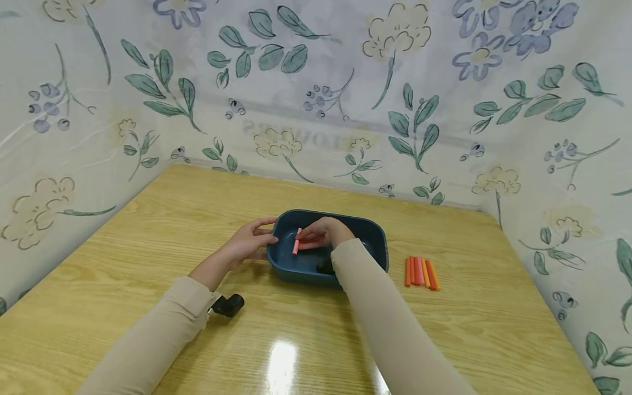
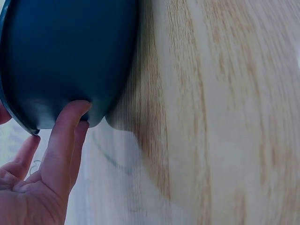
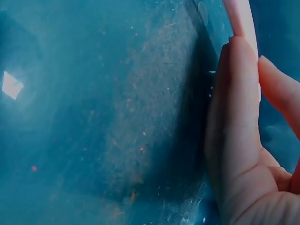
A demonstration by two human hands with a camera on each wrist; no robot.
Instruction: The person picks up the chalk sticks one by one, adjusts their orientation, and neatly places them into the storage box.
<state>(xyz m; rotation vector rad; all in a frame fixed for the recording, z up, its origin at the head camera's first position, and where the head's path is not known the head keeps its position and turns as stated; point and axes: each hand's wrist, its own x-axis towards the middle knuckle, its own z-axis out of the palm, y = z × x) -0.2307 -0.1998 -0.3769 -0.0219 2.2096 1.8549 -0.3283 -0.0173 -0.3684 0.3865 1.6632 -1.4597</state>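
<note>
A dark blue basin (image 1: pixel 302 277) stands on the wooden table. My left hand (image 1: pixel 245 241) holds its left end, thumb at the rim and fingers against the outer wall; the left wrist view shows fingertips on the basin wall (image 2: pixel 70 51). Inside the basin, my right hand (image 1: pixel 329 230) pinches a pink chalk stick (image 1: pixel 296 242) between thumb and fingers. In the right wrist view the chalk (image 3: pixel 241 16) shows partly behind the fingers, above a floor with coloured specks (image 3: pixel 140 140). The right hand and forearm hide part of the basin's inside.
Right of the basin, several orange, pink and yellow chalk sticks (image 1: pixel 421 272) lie side by side in a row. A black wrist camera (image 1: pixel 229 305) sits under the left wrist. Floral fabric (image 1: pixel 306 109) hangs behind the table and along its sides.
</note>
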